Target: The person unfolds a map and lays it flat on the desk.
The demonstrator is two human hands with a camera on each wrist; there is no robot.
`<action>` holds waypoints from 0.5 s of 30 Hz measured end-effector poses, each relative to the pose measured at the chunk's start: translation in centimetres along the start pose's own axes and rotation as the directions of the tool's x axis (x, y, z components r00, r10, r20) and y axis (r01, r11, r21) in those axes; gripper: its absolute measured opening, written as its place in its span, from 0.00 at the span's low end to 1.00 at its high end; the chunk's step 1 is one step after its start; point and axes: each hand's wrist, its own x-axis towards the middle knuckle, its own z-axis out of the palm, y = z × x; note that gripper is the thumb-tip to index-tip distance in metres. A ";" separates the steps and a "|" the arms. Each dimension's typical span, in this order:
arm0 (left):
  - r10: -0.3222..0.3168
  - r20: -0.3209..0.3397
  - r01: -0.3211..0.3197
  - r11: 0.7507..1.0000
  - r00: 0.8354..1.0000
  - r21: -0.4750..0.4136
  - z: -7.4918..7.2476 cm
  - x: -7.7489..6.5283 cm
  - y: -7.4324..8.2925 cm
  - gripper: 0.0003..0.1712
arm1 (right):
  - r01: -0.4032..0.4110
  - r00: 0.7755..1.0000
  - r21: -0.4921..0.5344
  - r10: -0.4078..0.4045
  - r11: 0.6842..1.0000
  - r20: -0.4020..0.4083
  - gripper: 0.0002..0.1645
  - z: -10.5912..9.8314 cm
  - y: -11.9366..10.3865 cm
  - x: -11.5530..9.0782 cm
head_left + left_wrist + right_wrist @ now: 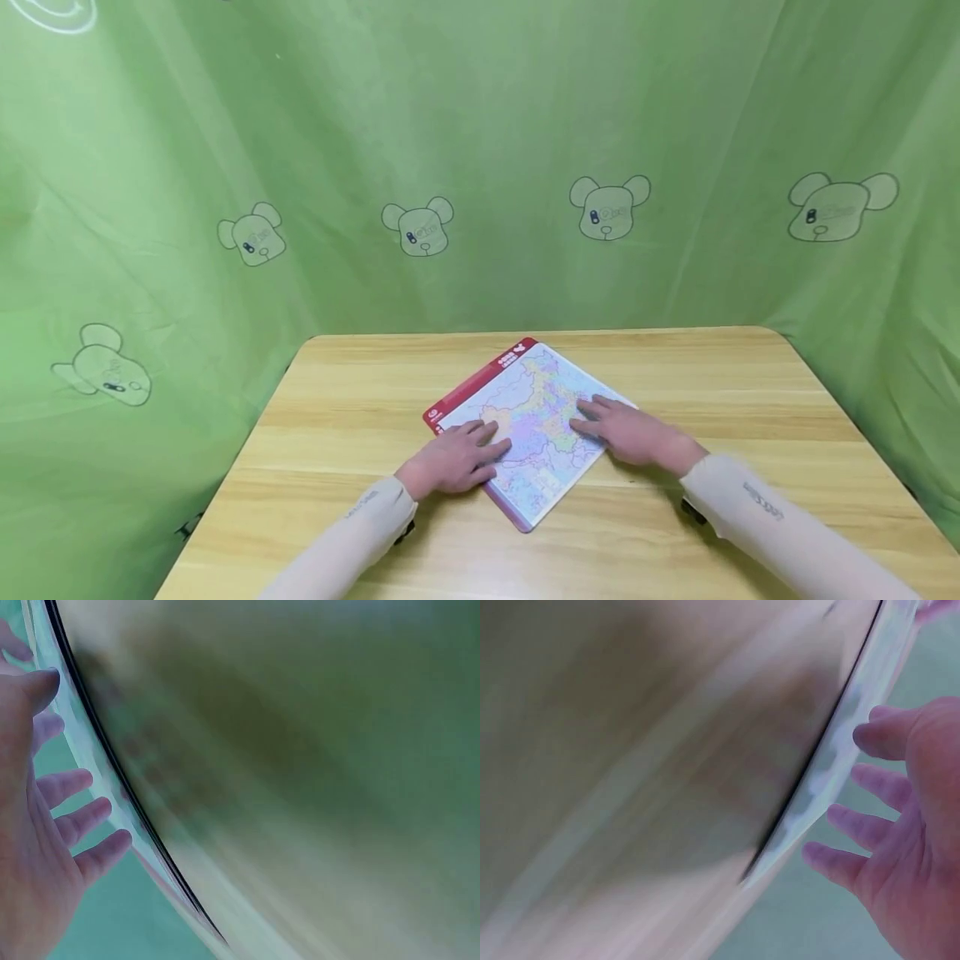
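Note:
A flat map board, printed with a coloured map and a red band along its upper left side, lies turned diagonally on the wooden table. My left hand spreads its fingers over the board's left part. Over the right part, near the edge, my right hand reaches with fingers extended. In the left wrist view the left hand shows straight, separated fingertips right at the board's surface. The right wrist view has the right hand likewise, fingers straight against the board.
The wooden table reaches out on all sides of the board, with rounded far corners. Behind it and at both sides hangs a green curtain printed with bear heads. Light sleeves cover both forearms, and a dark strap shows under the right cuff.

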 end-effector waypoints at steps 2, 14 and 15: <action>-0.024 -0.009 0.024 1.000 1.000 -0.010 0.1 -0.1 -0.8 0.31 | 0.036 0.999 -0.017 -0.037 0.999 -0.016 0.29 -0.2 -1.2 0.0; -0.138 0.036 0.141 0.987 0.990 -0.075 1.0 -0.6 -3.5 0.31 | 0.062 0.997 0.044 -0.064 0.997 0.042 0.25 0.4 -4.1 -0.3; -0.139 0.041 0.142 0.987 0.989 -0.077 1.0 -0.6 -3.5 0.31 | 0.061 0.997 0.036 -0.062 0.997 0.036 0.25 0.5 -3.9 -0.3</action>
